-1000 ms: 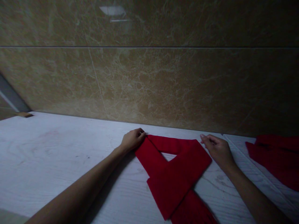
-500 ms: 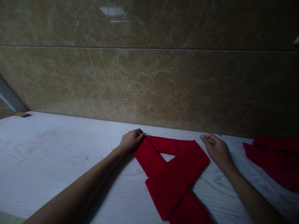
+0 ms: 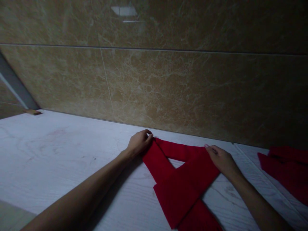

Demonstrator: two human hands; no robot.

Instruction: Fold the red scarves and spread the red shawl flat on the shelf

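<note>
A wide red cloth strip [image 3: 178,192] lies folded into a crossed loop on the white wood-grain table, its two ends overlapping toward me. The loop's far side is a flat band, with a small gap of table showing inside. My left hand [image 3: 140,141] is closed on the loop's far left corner, thumb and forefinger pinched together. At the far right corner, my right hand [image 3: 221,158] grips the fold between thumb and fingers; its fingertips are partly hidden by the cloth and hand.
More red cloth [image 3: 286,170] lies bunched at the right. A brown marbled tile wall [image 3: 154,89] rises along the table's [image 3: 72,154] back edge. A grey metal post [image 3: 19,83] and a small brown block [image 3: 33,112] are at the far left. A seam runs across the table at right.
My right hand has come from just beyond the strip's right corner onto it and taken hold. The left hand keeps its corner. The view has shifted slightly.
</note>
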